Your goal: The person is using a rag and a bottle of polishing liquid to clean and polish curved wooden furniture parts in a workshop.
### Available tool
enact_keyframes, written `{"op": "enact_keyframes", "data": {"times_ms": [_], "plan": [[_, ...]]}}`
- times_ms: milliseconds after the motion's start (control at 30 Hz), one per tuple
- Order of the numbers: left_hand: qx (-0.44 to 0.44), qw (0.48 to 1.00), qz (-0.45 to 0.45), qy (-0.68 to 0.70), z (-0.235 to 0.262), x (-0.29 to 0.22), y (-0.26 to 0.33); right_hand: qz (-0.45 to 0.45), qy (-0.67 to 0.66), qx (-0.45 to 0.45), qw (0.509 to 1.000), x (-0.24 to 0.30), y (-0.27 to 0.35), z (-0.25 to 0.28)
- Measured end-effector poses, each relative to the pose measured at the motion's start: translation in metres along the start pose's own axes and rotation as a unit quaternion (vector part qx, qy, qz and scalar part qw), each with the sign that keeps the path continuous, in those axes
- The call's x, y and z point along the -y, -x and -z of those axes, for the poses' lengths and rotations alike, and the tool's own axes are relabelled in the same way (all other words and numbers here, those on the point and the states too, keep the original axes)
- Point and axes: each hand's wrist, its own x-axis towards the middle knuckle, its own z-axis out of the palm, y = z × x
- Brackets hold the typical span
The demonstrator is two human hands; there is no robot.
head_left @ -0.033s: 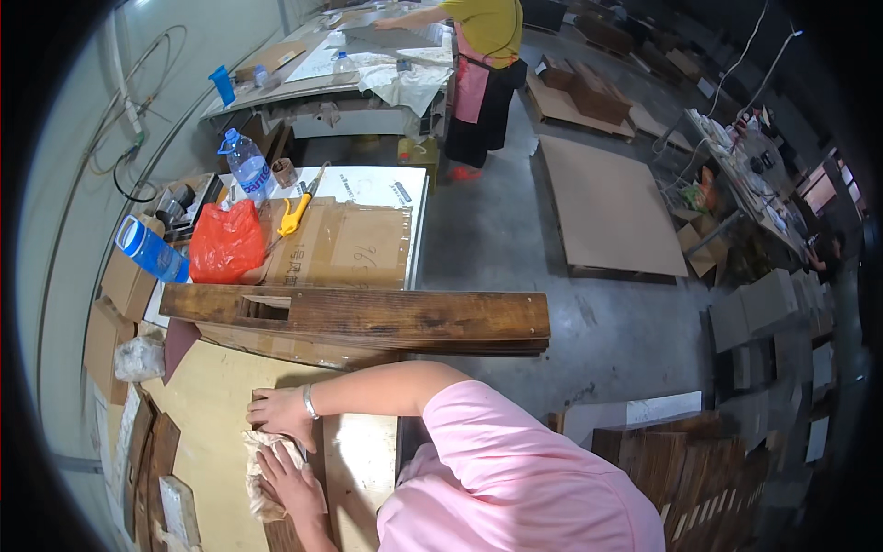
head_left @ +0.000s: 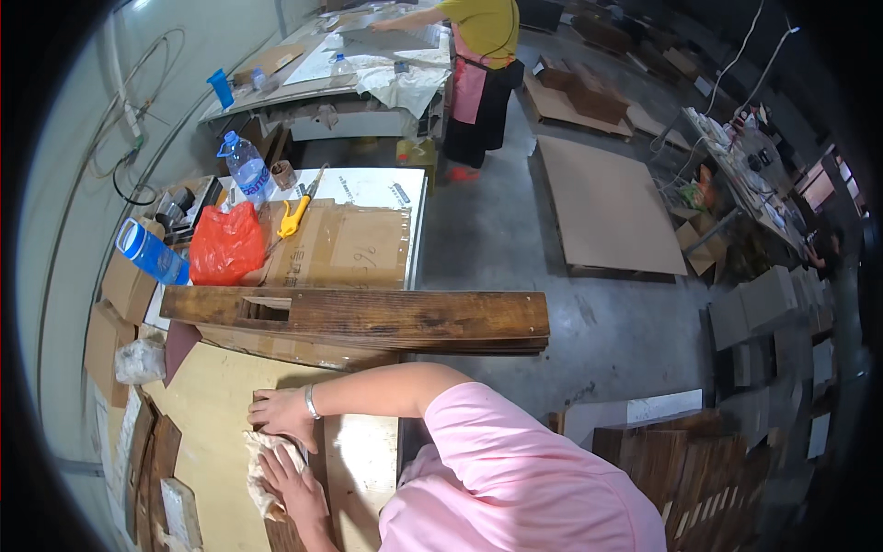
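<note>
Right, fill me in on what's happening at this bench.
A person in a pink shirt leans over a light plywood sheet. Both hands press a crumpled pale cloth against a dark wooden strip on the sheet: the right hand, with a bracelet at the wrist, at the cloth's upper edge, the left hand on its lower part. A long dark wooden beam lies across the bench just beyond. Farther back, another person in a yellow top works at a separate table.

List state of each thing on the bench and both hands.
Left hand: flat on the rag.
Right hand: pressing the rag's upper edge.
Rag: crumpled, under both hands.
Water bottle: upright, capped.
Red bag: bunched, lying on cardboard.
Wooden plank: lying flat across the bench.
</note>
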Motion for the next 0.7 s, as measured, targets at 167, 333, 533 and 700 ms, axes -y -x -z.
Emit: {"op": "enact_keyframes", "data": {"times_ms": [167, 333, 533, 700], "plan": [[-0.013, 0.991, 0.106, 0.083, -0.019, 0.056, 0.083, -0.007, -0.037, -0.032, 0.999, 0.003, 0.01, 0.012], [-0.024, 0.97, 0.221, -0.1, -0.049, 0.128, 0.215, -0.017, -0.053, -0.004, 0.998, 0.004, 0.012, 0.019], [-0.101, 0.895, 0.411, 0.143, -0.048, 0.196, 0.292, 0.013, -0.037, -0.028, 0.999, 0.005, 0.001, 0.005], [-0.423, 0.73, 0.52, 0.137, -0.124, 0.278, 0.516, 0.02, -0.009, 0.064, 0.998, 0.07, -0.03, 0.034]]}}
